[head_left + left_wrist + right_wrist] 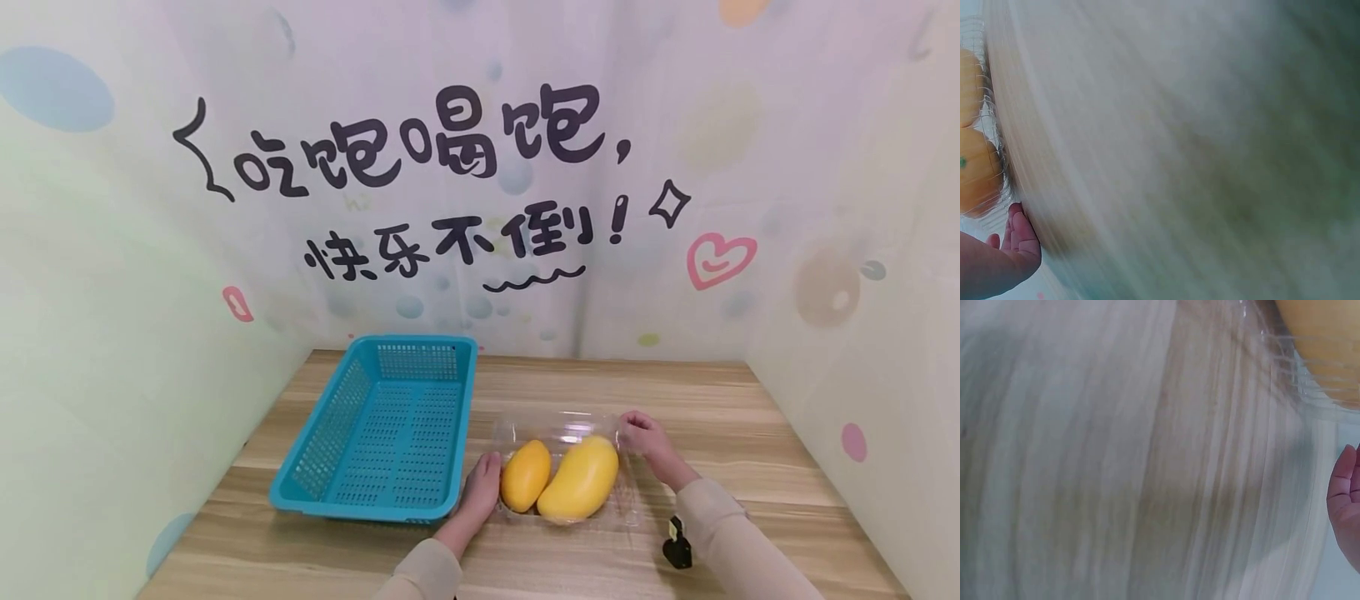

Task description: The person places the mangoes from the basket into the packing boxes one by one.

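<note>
A clear plastic box [517, 427] lies on the table and contains two mangoes. The smaller, orange-yellow mango [526, 476] is on the left; a green spot marks its end in the left wrist view. Beside it leans a larger yellow mango [581, 481]. My left hand [480, 487] is at the box's left side, and in the left wrist view its extended fingers [1022, 232] reach the ribbed plastic wall. My right hand [648, 442] is at the far right corner of the box, its fingertips right at the edge. Only part of this hand shows in the right wrist view.
A blue perforated basket [463, 417] stands to the left, close to my left hand. A small black object [677, 546] lies near my right sleeve. Printed cloth walls [652, 275] enclose the wooden table [757, 467] at the back and both sides.
</note>
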